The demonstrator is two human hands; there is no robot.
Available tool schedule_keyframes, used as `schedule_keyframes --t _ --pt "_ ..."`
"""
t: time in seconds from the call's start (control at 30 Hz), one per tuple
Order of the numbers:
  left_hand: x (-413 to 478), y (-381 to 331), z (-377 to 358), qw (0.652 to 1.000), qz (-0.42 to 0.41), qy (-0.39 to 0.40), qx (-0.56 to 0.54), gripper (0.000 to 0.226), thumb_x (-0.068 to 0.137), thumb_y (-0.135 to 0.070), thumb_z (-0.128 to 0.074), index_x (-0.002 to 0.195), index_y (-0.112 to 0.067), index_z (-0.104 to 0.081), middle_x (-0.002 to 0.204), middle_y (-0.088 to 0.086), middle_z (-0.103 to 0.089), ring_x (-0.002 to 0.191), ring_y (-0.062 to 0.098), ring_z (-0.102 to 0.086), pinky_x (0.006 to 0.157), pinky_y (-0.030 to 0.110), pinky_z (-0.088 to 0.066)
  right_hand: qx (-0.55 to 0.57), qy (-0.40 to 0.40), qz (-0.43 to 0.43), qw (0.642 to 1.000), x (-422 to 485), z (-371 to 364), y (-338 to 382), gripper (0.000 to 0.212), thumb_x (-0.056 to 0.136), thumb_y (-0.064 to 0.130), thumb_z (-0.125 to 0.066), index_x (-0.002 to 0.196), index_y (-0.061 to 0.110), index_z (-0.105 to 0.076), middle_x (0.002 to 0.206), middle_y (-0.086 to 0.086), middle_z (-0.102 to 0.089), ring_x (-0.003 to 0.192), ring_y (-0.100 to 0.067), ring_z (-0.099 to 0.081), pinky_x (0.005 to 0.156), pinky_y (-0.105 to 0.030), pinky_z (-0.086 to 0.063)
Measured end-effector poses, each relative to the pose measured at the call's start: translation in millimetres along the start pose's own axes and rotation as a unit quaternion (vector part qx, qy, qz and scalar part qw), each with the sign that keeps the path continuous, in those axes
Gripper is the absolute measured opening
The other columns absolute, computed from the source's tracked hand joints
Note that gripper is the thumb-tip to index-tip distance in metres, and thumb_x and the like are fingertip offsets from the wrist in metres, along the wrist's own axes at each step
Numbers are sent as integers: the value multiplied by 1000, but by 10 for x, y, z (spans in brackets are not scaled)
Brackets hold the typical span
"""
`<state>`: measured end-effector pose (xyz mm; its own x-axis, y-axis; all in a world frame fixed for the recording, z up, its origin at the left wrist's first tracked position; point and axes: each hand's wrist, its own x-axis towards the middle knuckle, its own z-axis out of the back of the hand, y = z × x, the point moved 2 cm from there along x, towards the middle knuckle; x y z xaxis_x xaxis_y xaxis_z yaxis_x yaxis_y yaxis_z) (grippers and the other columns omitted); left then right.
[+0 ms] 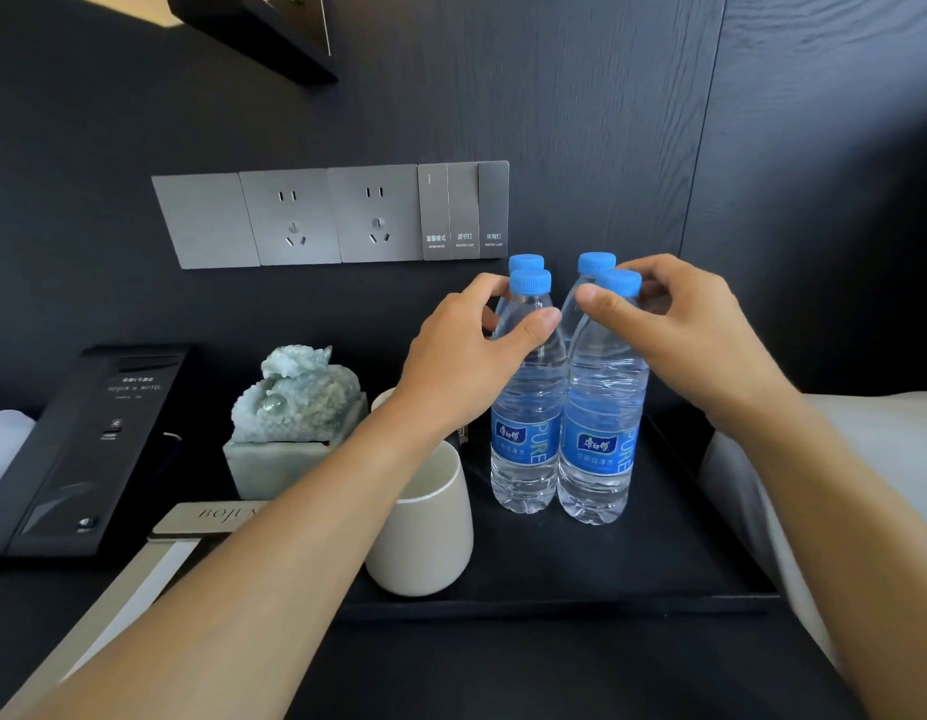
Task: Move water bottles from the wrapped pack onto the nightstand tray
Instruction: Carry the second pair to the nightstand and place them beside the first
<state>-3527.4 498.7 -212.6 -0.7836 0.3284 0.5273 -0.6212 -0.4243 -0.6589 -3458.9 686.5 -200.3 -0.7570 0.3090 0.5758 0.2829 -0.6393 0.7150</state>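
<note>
Several clear water bottles with blue caps and blue labels stand upright on a black tray [674, 558] on the nightstand. My left hand [466, 350] grips the neck of the front left bottle [528, 423]. The front right bottle [601, 433] is held at its neck by my right hand [679, 324]. Two more bottles stand right behind them; only the cap [526, 262] of one and the cap [596, 261] of the other show. The wrapped pack is not in view.
A cream cup [425, 532] stands on the tray under my left forearm, another partly hidden behind it. A jade carving [295, 407] and black phone [82, 449] sit to the left. Sockets and switches [336, 215] are on the wall. White bedding [877, 449] lies right.
</note>
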Motion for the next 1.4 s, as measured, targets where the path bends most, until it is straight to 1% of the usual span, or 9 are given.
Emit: schedule_keyframes --t 0.07,0.17,0.27,0.37,0.57,0.77,0.9,1.03,1.4 --pt "0 -2 4 1000 4 5 6 50 90 -64 -59 129 -33 -58 104 2 -66 94 19 -64 87 49 -57 19 66 -18 997 9 48 -38 31 85 47 -73 102 22 -73 91 -6 -74 74 -9 -65 69 -35 -53" --pt "4 -17 12 1000 3 11 13 47 92 -63 -57 127 -32 -59 98 1 -65 89 19 -64 85 50 -57 6 74 -4 997 16 76 -57 31 87 44 -73 93 14 -74 87 -17 -72 65 -13 -58 63 -43 -52" --pt "14 -9 20 1000 3 15 16 44 93 -63 -56 124 -32 -59 97 3 -64 90 21 -63 85 51 -56 24 43 0 999 -3 38 -42 25 88 45 -73 90 20 -75 85 -5 -76 79 -21 -71 75 -49 -59" --pt "15 7 24 1000 9 18 9 46 92 -65 -56 126 -35 -58 98 3 -64 93 20 -63 86 50 -57 1 6 14 1000 -9 -6 -38 18 87 46 -74 79 31 -70 84 6 -74 82 -14 -70 78 -46 -60" --pt "13 5 19 1000 7 18 4 47 91 -64 -57 129 -36 -58 96 -1 -64 91 17 -63 85 47 -57 -40 -61 26 997 -48 -61 -8 43 83 53 -75 105 16 -75 96 0 -73 90 -20 -69 83 -47 -58" --pt "-4 -12 18 1000 5 20 8 49 92 -63 -58 130 -33 -56 101 -3 -65 96 16 -63 88 48 -57 -43 -27 7 999 -28 -20 -26 44 79 60 -73 100 21 -72 87 10 -71 85 -12 -69 80 -44 -61" --pt "-10 -21 14 999 13 40 1 50 89 -62 -62 129 -34 -54 106 -8 -63 96 10 -61 81 37 -55 -2 20 -28 999 8 45 -110 46 75 60 -77 103 24 -74 92 4 -75 88 -16 -73 81 -49 -62" --pt "-44 31 -17 997 33 67 -32 60 79 -50 -80 128 -39 -48 111 -7 -60 98 10 -63 75 27 -52 17 -9 -18 1000 13 16 -123 43 75 57 -80 99 22 -76 86 2 -74 84 -21 -72 77 -51 -61" --pt "-79 31 -26 998 13 50 -38 67 81 -48 -80 137 -40 -44 107 -17 -55 100 10 -61 72 21 -47 22 -10 -21 1000 4 4 -115 43 79 52 -79 109 21 -73 90 4 -73 87 -17 -73 80 -50 -62"
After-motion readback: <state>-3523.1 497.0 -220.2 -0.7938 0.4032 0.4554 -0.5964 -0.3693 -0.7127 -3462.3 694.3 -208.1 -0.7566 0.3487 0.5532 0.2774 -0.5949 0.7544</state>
